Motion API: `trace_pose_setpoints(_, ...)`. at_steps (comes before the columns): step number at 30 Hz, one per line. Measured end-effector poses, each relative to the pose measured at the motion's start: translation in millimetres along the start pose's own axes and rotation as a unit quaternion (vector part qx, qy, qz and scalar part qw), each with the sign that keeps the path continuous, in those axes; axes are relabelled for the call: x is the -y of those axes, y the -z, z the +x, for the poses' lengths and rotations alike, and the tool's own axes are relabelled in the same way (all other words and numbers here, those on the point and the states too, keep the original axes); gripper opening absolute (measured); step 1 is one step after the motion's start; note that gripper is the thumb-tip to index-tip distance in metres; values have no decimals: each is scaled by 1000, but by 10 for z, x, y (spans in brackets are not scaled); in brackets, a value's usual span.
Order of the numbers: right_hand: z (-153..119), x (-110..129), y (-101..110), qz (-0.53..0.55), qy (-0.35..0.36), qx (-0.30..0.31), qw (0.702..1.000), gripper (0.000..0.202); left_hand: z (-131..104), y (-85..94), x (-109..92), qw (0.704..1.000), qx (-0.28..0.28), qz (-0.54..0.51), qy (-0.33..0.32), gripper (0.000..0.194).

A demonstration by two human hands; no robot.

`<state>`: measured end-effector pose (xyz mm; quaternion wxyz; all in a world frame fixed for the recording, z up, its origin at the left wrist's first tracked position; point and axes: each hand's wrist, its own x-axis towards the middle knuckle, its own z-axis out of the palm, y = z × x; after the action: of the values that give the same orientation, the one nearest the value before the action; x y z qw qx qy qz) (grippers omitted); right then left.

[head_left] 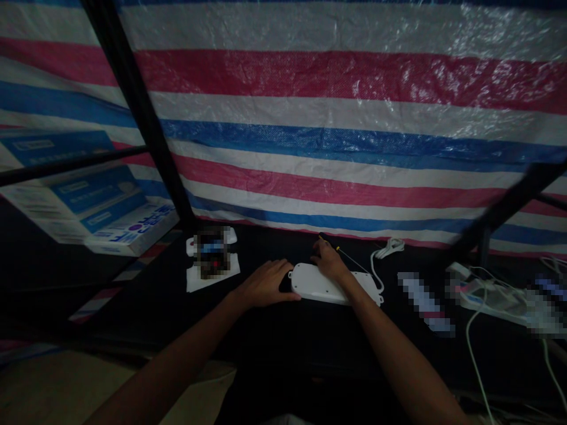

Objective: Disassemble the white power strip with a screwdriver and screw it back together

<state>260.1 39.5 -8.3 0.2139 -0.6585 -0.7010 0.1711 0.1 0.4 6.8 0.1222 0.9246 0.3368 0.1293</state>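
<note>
A white power strip lies on the black table, its screw-holed face up. My left hand grips its left end, thumb along the near edge and fingers towards the back. Across the middle of the strip reaches my right hand. Its fingers are curled at the yellow-and-black handle of a screwdriver, whose thin shaft slants right towards the strip's back edge. The hand partly hides the handle. From the strip's right end a white cable runs to a tied bundle behind.
Left on the table lies an opened white package, partly blurred. Blue-and-white boxes are stacked far left. A pixelated strip-shaped item, cables and another white power strip are right. Black frame bars and striped sheeting stand behind.
</note>
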Motion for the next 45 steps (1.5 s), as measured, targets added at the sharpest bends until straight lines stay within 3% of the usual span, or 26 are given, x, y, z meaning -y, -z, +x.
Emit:
trace_pose_setpoints(9, 27, -8, 3, 4, -10, 24, 1000, 11, 3, -11, -5, 1000, 2, 3, 4, 68)
trace_pose_setpoints(15, -56, 76, 55, 14, 16, -7, 1000, 11, 1, -10, 3, 1000, 5, 7, 7, 68)
trace_pose_setpoints(18, -238, 143, 105, 40, 91, -24, 995, 11, 2, -5, -6, 1000, 5, 9, 6, 68)
trace_pose_setpoints(21, -514, 210, 149, 100, 254, -32, 962, 10, 4, -7, -17, 1000, 6, 12, 3, 69)
trace_pose_setpoints(24, -763, 281, 185, 99, 338, -7, 936, 17, 4, -16, -16, 1000, 1, 11, -1, 69)
trace_pose_setpoints(28, -897, 364, 203, 111, 343, 3, 933, 17, 0, -24, -4, 1000, 0, -2, -1, 71)
trace_pose_setpoints(37, -894, 403, 145, 54, 395, 26, 917, 24, -20, -19, -20, 999, -5, -33, 14, 83)
trace_pose_setpoints(45, -938, 450, 122, 48, 384, 17, 922, 23, -15, 0, -33, 1000, 0, -26, 10, 81)
